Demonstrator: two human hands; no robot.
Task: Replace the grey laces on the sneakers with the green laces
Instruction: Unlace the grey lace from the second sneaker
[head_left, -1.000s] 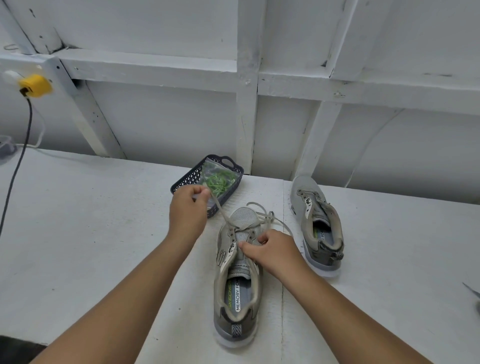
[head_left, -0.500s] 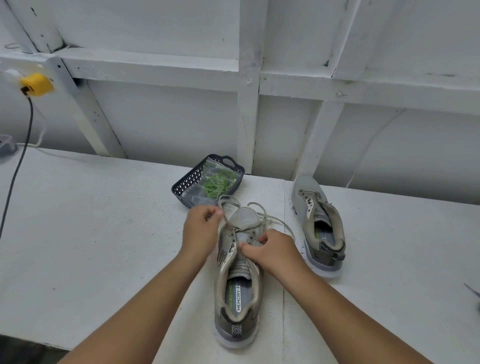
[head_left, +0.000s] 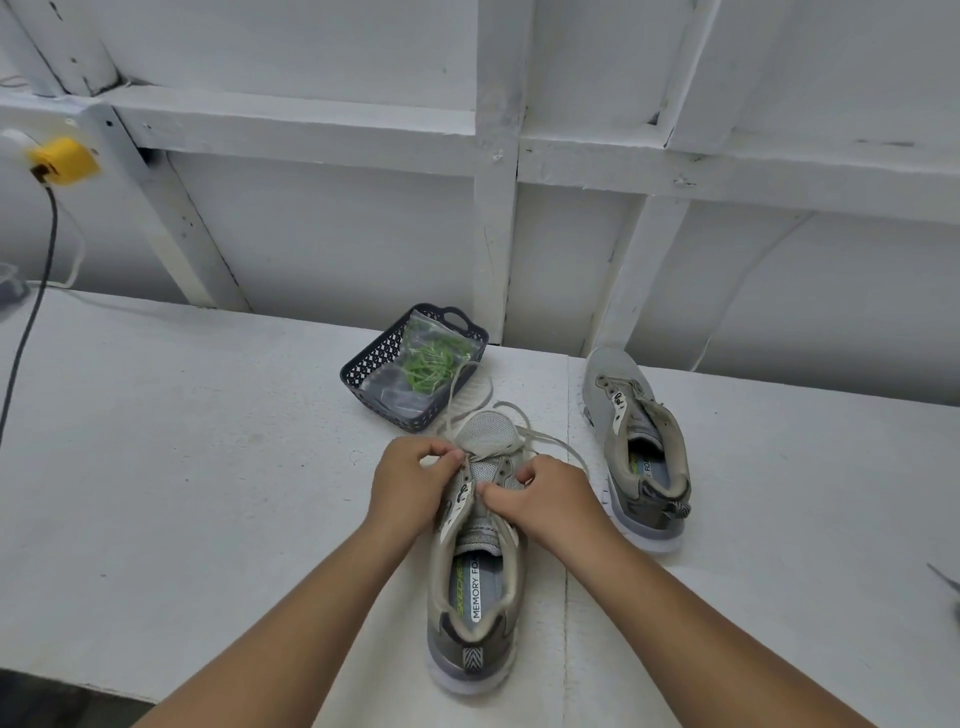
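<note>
Here, white desk (head_left: 182, 441) carries all. Near sneaker (head_left: 478, 582) at centre, toe pointing away; far sneaker (head_left: 636, 447) to its right, laceless, well apart. Dark basket (head_left: 374, 364) beyond near sneaker's toe holds clear bag of green laces (head_left: 431, 358). Left hand (head_left: 410, 483) at sneaker's left eyelet row, grip pinching grey lace (head_left: 498, 415). Right hand (head_left: 545, 499) on tongue, fingers curled, grip pinching sneaker's right eyelet edge. Loose lace loops over toe toward basket.
</note>
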